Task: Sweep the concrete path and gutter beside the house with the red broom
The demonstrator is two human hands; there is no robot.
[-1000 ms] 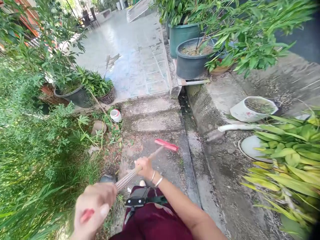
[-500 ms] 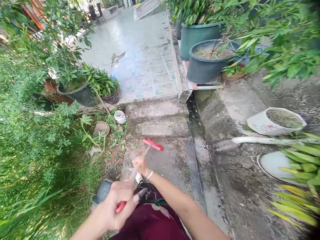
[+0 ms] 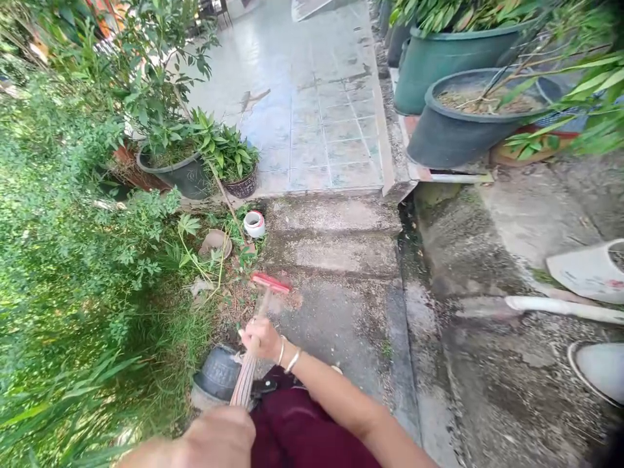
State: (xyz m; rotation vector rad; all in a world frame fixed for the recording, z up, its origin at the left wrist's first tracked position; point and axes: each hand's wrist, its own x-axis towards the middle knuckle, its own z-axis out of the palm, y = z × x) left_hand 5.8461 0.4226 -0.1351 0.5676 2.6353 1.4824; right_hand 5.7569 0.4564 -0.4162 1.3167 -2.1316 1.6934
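Where broom (image 3: 270, 283) sweeps, weeds (image 3: 205, 260) crowd beside.

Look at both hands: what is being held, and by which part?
A red-headed broom, by its handle: right hand midway along, left hand at the near end.

The red broom head (image 3: 270, 283) has been swung leftward across the concrete path (image 3: 336, 305), from near the path's right edge by the gutter a second ago to its left edge, just beside the small white cup (image 3: 254, 223) and the weeds. The handle (image 3: 247, 370), earlier slanted up to the right, is now held almost upright in view. The right hand (image 3: 260, 338) has been carried left with it, gripping the handle midway. The left hand (image 3: 217, 439), earlier seen around the red handle end, has been lowered to the bottom edge, closed over the handle's top.
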